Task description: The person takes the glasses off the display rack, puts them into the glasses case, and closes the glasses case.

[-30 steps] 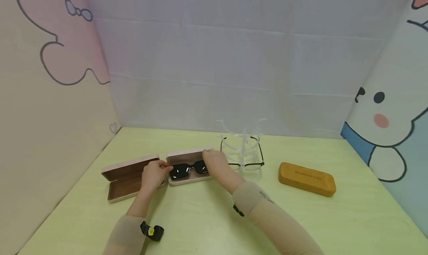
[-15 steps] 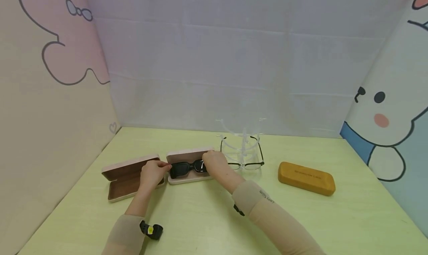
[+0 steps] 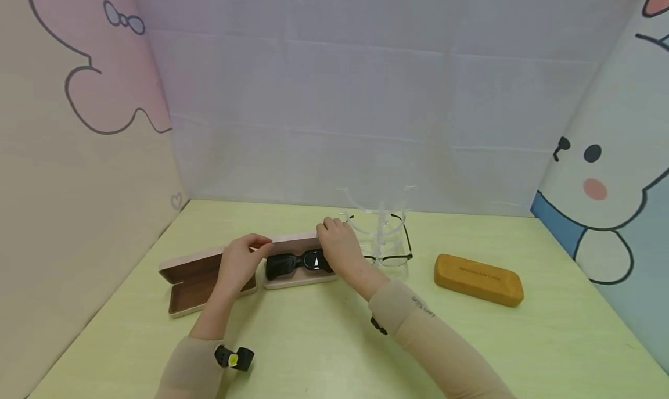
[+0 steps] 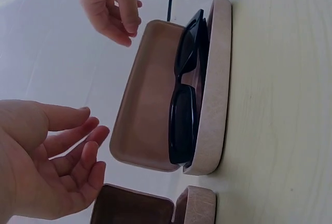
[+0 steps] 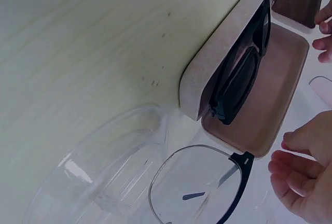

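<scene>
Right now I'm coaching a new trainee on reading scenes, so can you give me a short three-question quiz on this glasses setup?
1. True or false: the sunglasses lie inside an open pink case.
2. Which thing is closed? A) the orange case B) the pink case with the sunglasses C) the empty case on the left
3. What are the clear-lens glasses hanging on?

Key
1. True. Neither the left hand nor the right hand grips them; the fingers are loose near the lid.
2. A
3. A clear plastic stand.
</scene>
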`<state>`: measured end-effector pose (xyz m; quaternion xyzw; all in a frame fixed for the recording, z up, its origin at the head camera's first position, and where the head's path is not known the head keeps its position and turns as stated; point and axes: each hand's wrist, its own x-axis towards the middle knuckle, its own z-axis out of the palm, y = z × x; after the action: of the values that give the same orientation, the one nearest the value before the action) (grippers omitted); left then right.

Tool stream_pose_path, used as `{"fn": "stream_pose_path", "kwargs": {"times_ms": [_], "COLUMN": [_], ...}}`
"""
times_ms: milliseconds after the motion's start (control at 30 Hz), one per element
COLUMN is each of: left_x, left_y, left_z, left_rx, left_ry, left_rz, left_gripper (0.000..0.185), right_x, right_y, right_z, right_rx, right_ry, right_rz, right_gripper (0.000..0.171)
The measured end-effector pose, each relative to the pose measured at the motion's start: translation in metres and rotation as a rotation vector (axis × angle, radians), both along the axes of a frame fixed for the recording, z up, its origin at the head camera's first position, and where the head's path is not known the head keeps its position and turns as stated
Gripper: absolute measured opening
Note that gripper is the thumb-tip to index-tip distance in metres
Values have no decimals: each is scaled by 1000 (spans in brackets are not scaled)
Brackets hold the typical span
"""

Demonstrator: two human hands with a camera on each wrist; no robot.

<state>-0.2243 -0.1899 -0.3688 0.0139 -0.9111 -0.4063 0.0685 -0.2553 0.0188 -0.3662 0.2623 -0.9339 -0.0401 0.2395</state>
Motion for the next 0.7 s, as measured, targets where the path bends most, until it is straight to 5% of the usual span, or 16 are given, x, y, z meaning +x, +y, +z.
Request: {"fn": "stream_pose_path", "kwargs": {"times_ms": [167,300,700], "left_x": [-9,-15,-19], "left_y": [3,1,-4], "left_z": [1,2,16], "left_rx": [-59,-127,-277], "left_ry": [92,76,-39], "left_rz": [-36,-73,-250], "left_gripper": [21,24,19], "right_x": [-1,-1,1], "right_y": [-2,-2,12], "right_z": [-1,0,1], "right_rx": [111,165,106], "right_ry": [-31,-63,-101], "right_rz": [-99,-145,-44], "right_gripper": [9,5,14]}}
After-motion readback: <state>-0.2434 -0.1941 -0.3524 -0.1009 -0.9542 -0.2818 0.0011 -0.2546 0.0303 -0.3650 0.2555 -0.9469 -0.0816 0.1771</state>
